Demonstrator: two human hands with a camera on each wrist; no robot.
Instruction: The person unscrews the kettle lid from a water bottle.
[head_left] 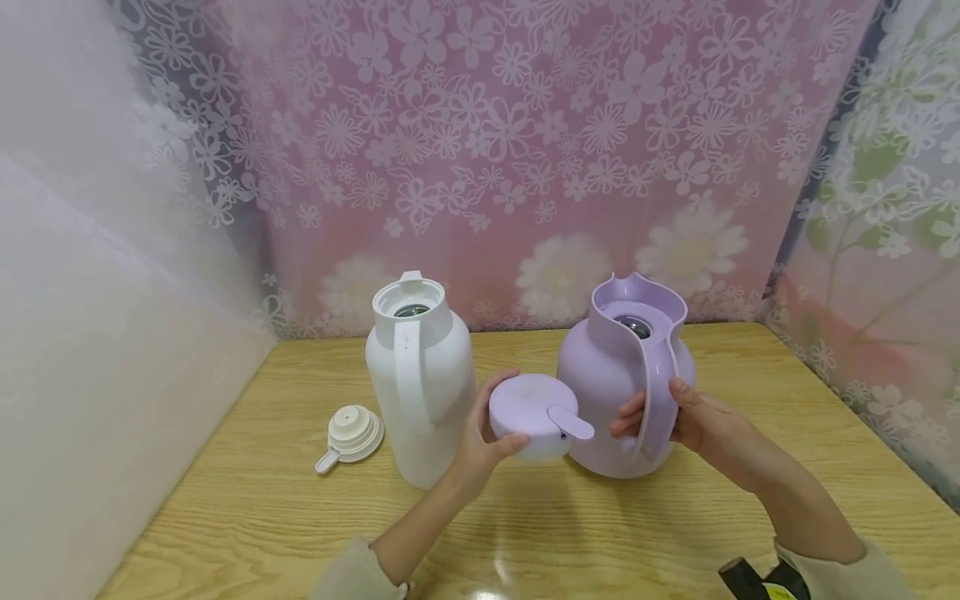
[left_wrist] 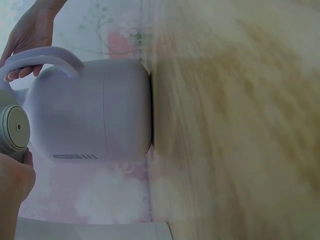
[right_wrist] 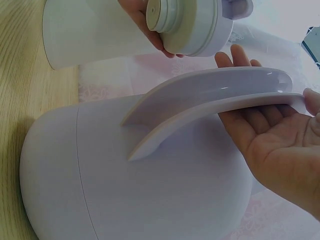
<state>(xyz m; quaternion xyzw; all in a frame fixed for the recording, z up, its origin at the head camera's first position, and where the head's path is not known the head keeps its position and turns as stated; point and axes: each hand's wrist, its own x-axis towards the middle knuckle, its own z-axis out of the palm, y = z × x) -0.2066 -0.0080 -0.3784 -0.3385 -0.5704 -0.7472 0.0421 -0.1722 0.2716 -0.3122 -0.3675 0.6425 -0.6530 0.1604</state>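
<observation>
In the head view, my left hand [head_left: 474, 450] grips a round lilac lid [head_left: 528, 404] with a small lever, thumb on its near side and fingers round the far side. The lid is held up in front of the lilac vacuum jug [head_left: 596, 375]. The right wrist view shows its pale stepped stopper underside [right_wrist: 172, 17]. My right hand [head_left: 720, 433] holds the jug's handle [head_left: 660, 400], with fingers passed through the loop and thumb on the outside. The jug stands upright on the table, its mouth uncovered.
A white vacuum jug [head_left: 442, 375] stands upright to the left, its mouth uncovered too. Beside it, a white lid [head_left: 352, 433] lies stopper side up on the wooden table [head_left: 270, 517]. A flowered curtain [head_left: 510, 167] hangs behind. A dark object [head_left: 742, 579] shows by my right sleeve.
</observation>
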